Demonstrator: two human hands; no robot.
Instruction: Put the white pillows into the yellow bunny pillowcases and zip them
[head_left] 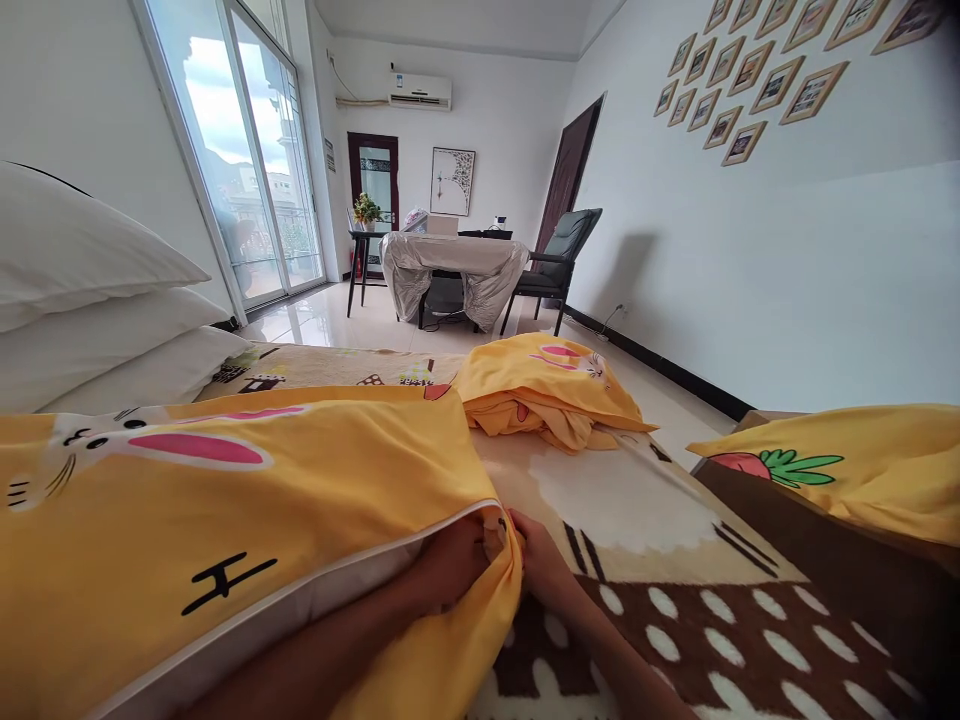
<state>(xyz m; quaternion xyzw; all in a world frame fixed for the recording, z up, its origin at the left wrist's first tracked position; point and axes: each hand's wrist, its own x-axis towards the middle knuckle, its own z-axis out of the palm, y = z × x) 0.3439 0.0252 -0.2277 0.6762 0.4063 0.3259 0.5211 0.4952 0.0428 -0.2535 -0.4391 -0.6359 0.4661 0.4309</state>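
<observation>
A yellow pillowcase [360, 460] with a rabbit print spreads across the left half of the view, a white pillow [300, 605] showing inside its long open edge. My left hand [456, 560] reaches into that opening, its fingers curled at the right-hand corner of the cloth. Whether it also grips the pillow is hidden. From the outer side, my right hand [538, 555] is closed on the same corner, with its fingertips partly behind the fabric. A fold of yellow cloth hangs down between my forearms.
Under everything lies a patterned blanket [637, 500]. Bunched yellow fabric [551, 385] with a rabbit print sits ahead, and more yellow fabric [885, 465] with a carrot print lies at the right. White pillows [90, 260] are stacked at the left. Beyond stand a covered table [457, 250] and a chair [559, 260].
</observation>
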